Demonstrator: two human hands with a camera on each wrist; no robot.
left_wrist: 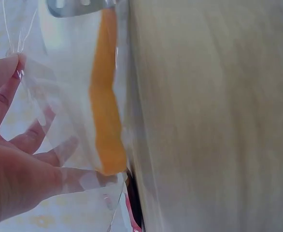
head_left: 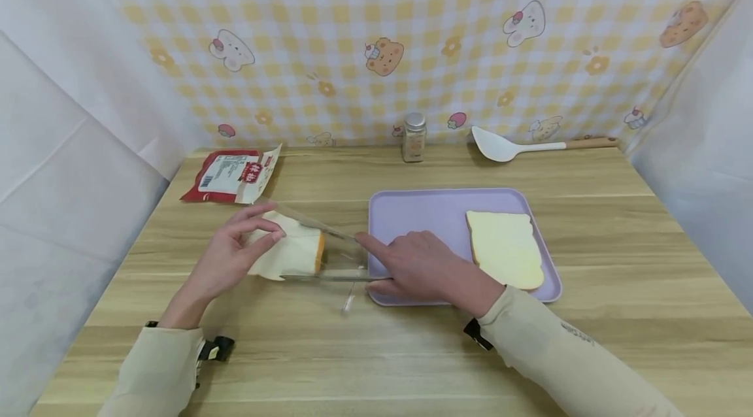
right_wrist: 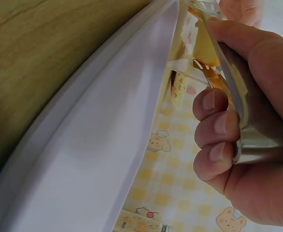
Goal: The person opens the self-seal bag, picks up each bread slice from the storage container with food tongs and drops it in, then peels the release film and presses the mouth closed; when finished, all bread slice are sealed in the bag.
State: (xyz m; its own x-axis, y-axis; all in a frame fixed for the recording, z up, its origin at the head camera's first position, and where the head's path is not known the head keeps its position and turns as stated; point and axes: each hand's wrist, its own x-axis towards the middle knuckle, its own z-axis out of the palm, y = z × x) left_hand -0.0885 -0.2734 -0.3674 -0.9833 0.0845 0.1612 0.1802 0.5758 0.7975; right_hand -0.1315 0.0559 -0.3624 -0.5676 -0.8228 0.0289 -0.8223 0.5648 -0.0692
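In the head view, my left hand point(head_left: 232, 250) pinches a clear plastic bag point(head_left: 344, 257) between thumb and forefinger. A white bread slice point(head_left: 301, 253) with an orange-brown crust lies within the bag. My right hand point(head_left: 420, 266) grips metal tongs point(head_left: 338, 278), whose two arms reach left toward the slice, one along each side. In the left wrist view, the pinched film point(left_wrist: 18, 60) gathers at the fingertips, and the other fingers spread behind it. The right wrist view has the fingers curled round the tongs point(right_wrist: 262, 142). Whether the tips press the bread is unclear.
A lilac tray point(head_left: 423, 214) stands just right of the bag, partly under my right hand, with another bread slice point(head_left: 507, 250) on it. Behind are a red-and-white packet point(head_left: 226, 175), a seasoning jar point(head_left: 414, 139) and a white spatula point(head_left: 500, 146). A checked cloth point(head_left: 353, 97) hangs at the table's back.
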